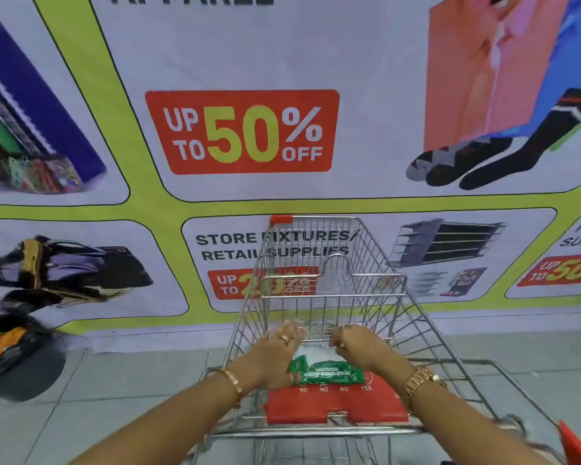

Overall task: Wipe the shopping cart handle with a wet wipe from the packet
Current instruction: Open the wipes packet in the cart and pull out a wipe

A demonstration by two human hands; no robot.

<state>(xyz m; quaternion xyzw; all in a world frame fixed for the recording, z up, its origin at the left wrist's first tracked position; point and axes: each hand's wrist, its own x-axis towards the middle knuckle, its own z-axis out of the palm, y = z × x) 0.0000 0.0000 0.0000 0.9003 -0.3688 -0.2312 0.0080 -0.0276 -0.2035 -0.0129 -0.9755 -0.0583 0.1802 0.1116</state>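
A green wet wipe packet [329,372] lies on the red seat flap [336,406] of a wire shopping cart [316,283]. My left hand [275,357] presses on the packet's left end and holds it. My right hand [359,344] pinches a white wet wipe [312,351] that sticks out of the packet's top, between the two hands. The cart handle [316,431] is a metal bar running across below the flap, under both forearms, with a red end cap [576,446] at the right. Neither hand touches the handle.
A printed sale banner [242,132] covers the wall right behind the cart's front. A dark bag with orange contents [10,350] sits on the tiled floor [114,380] at the left.
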